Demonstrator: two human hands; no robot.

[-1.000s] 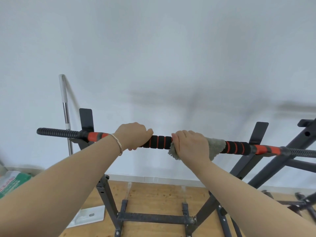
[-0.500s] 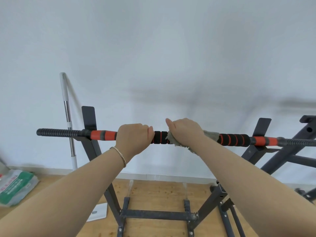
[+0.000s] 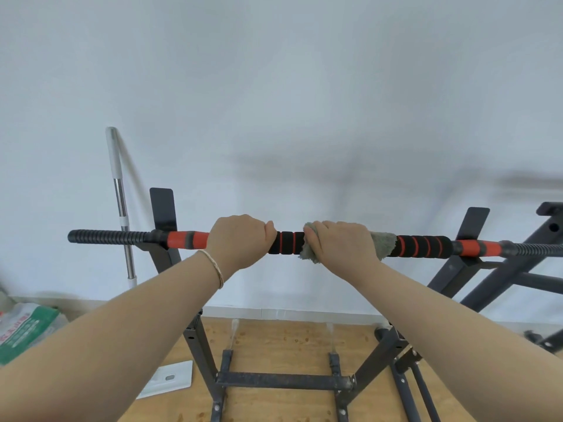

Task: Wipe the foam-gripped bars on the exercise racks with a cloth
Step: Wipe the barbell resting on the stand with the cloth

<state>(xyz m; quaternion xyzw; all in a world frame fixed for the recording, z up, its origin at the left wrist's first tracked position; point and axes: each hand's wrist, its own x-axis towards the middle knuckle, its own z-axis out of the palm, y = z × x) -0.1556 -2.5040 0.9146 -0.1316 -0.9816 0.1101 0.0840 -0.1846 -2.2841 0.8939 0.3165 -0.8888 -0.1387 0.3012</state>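
The bar (image 3: 289, 246) wears black foam ringed with thin orange stripes, orange sleeves beside them and ribbed black ends. The cloth (image 3: 384, 244) is grey-green. The rack frame (image 3: 283, 381) is dark grey; the floor (image 3: 280, 345) is speckled tan wood.

Bare bar (image 3: 288, 246) between hands, uprights (image 3: 163, 213) behind both ends

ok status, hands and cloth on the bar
Left hand bare, gripping bar. Right hand pressing cloth around foam. Nothing between the hands but bare foam.
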